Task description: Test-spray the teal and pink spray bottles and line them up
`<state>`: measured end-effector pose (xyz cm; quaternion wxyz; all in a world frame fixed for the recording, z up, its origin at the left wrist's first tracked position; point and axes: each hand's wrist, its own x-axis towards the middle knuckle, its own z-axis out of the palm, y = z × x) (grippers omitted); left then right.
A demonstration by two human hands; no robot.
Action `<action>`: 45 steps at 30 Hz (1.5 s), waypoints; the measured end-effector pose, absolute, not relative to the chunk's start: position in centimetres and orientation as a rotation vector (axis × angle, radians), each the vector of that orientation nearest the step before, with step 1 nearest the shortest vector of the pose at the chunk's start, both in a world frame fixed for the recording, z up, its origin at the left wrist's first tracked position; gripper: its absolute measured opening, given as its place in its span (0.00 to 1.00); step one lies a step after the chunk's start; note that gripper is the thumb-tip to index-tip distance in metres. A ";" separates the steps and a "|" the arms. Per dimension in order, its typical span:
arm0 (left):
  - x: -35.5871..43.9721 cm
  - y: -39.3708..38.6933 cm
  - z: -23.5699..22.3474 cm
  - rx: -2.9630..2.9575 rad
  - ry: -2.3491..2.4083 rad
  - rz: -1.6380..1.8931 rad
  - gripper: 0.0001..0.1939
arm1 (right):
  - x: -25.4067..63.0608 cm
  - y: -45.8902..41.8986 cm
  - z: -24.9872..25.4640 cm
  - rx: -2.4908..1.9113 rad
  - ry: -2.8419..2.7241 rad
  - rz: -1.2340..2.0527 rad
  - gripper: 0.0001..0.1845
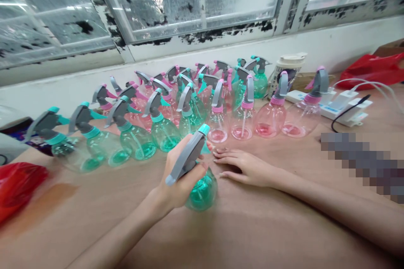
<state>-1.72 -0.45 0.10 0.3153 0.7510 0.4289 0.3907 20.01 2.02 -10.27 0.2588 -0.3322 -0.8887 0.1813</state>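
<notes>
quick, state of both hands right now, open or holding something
Left hand: closed, holding a green spray bottle.
Right hand: open, resting on the table, holding nothing visible.

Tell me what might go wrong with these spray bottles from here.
The left hand holds a green bottle close behind the front row; a forward swing might topple some. The rightmost pink bottle stands beside a power strip; if tipped, it could knock the plugs or, if filled, wet them.

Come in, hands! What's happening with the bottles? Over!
Left hand gripping green bottle by its sprayer end. Right hand on table, holding nothing. Other bottles crowded just ahead.
</notes>
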 end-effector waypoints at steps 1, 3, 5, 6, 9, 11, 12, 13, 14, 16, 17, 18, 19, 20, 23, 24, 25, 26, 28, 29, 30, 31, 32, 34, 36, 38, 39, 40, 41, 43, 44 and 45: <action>-1.7 -0.5 0.1 1.965 1.137 1.032 0.03 | 20.0 2.0 -10.2 -0.902 -2.419 0.485 0.24; -1.8 -0.5 0.0 1.959 1.136 1.048 0.05 | 20.0 2.1 -10.2 -0.911 -2.437 0.470 0.24; -1.8 -0.4 -0.1 1.971 1.110 1.068 0.07 | 20.0 2.1 -10.2 -0.917 -2.447 0.460 0.24; -1.8 -0.4 -0.2 1.973 1.093 1.072 0.06 | 20.0 2.1 -10.2 -0.919 -2.448 0.456 0.24; -1.8 -0.4 -0.5 1.959 1.083 1.054 0.06 | 20.0 2.1 -10.2 -0.926 -2.451 0.452 0.24; -1.7 -0.5 -0.7 1.971 1.101 1.064 0.07 | 20.0 2.1 -10.3 -0.930 -2.454 0.456 0.24; -1.7 -0.5 -0.8 1.983 1.108 1.086 0.08 | 20.0 2.1 -10.3 -0.932 -2.454 0.458 0.24; -1.7 -0.6 -1.0 1.992 1.110 1.109 0.09 | 20.0 2.1 -10.3 -0.931 -2.454 0.459 0.24; -1.6 -0.6 -1.1 1.998 1.107 1.130 0.10 | 20.0 2.1 -10.3 -0.927 -2.453 0.458 0.24; -1.6 -0.6 -1.3 1.999 1.098 1.159 0.12 | 20.0 2.2 -10.4 -0.911 -2.452 0.453 0.23; -1.6 -0.6 -1.4 1.997 1.097 1.162 0.12 | 20.0 2.2 -10.5 -0.902 -2.453 0.451 0.23; -1.6 -0.6 -1.4 1.995 1.099 1.162 0.11 | 20.0 2.2 -10.6 -0.895 -2.453 0.449 0.23; -1.6 -0.6 -1.5 1.997 1.103 1.166 0.10 | 20.0 2.3 -10.6 -0.892 -2.454 0.448 0.24; -1.6 -0.6 -1.5 1.998 1.106 1.170 0.09 | 20.0 2.3 -10.6 -0.889 -2.454 0.448 0.24; -1.6 -0.6 -1.5 2.003 1.105 1.179 0.10 | 20.0 2.3 -10.6 -0.891 -2.452 0.450 0.23; -1.6 -0.6 -1.5 2.005 1.102 1.180 0.11 | 20.0 2.3 -10.6 -0.893 -2.452 0.451 0.23; -1.6 -0.6 -1.6 2.006 1.101 1.180 0.11 | 20.0 2.2 -10.5 -0.897 -2.451 0.452 0.23; -1.6 -0.6 -1.6 2.009 1.102 1.178 0.10 | 20.0 2.2 -10.5 -0.901 -2.450 0.451 0.23; -1.6 -0.6 -1.6 2.010 1.108 1.173 0.09 | 20.0 2.2 -10.4 -0.904 -2.447 0.449 0.23; -1.7 -0.6 -1.7 2.006 1.110 1.172 0.09 | 20.0 2.2 -10.4 -0.905 -2.446 0.447 0.23; -1.7 -0.6 -1.7 2.001 1.108 1.169 0.09 | 20.0 2.2 -10.4 -0.905 -2.447 0.446 0.23; -1.6 -0.6 -1.7 1.998 1.103 1.166 0.09 | 20.0 2.2 -10.4 -0.903 -2.451 0.445 0.23; -1.6 -0.5 -1.6 1.996 1.096 1.161 0.09 | 20.0 2.2 -10.4 -0.903 -2.455 0.445 0.23; -1.6 -0.5 -1.5 2.007 1.092 1.152 0.09 | 20.0 2.2 -10.4 -0.905 -2.461 0.446 0.24; -1.7 -0.4 -1.2 2.035 1.104 1.138 0.08 | 20.0 2.2 -10.3 -0.905 -2.457 0.452 0.24; -1.7 -0.3 -0.9 2.062 1.113 1.128 0.07 | 19.9 2.2 -10.3 -0.896 -2.449 0.458 0.23; -1.7 -0.3 -0.8 2.071 1.113 1.120 0.06 | 19.9 2.2 -10.3 -0.891 -2.443 0.461 0.23; -1.7 -0.3 -0.6 2.072 1.109 1.113 0.06 | 19.9 2.2 -10.3 -0.889 -2.437 0.463 0.23; -1.7 -0.3 -0.5 2.067 1.104 1.103 0.05 | 20.0 2.2 -10.4 -0.888 -2.432 0.464 0.23; -1.8 -0.3 -0.3 2.049 1.101 1.079 0.05 | 20.0 2.1 -10.4 -0.890 -2.425 0.468 0.23; -1.8 -0.3 -0.3 2.043 1.099 1.070 0.04 | 20.0 2.1 -10.4 -0.891 -2.423 0.471 0.23; -1.8 -0.3 -0.2 2.041 1.098 1.070 0.04 | 20.0 2.1 -10.4 -0.890 -2.422 0.474 0.23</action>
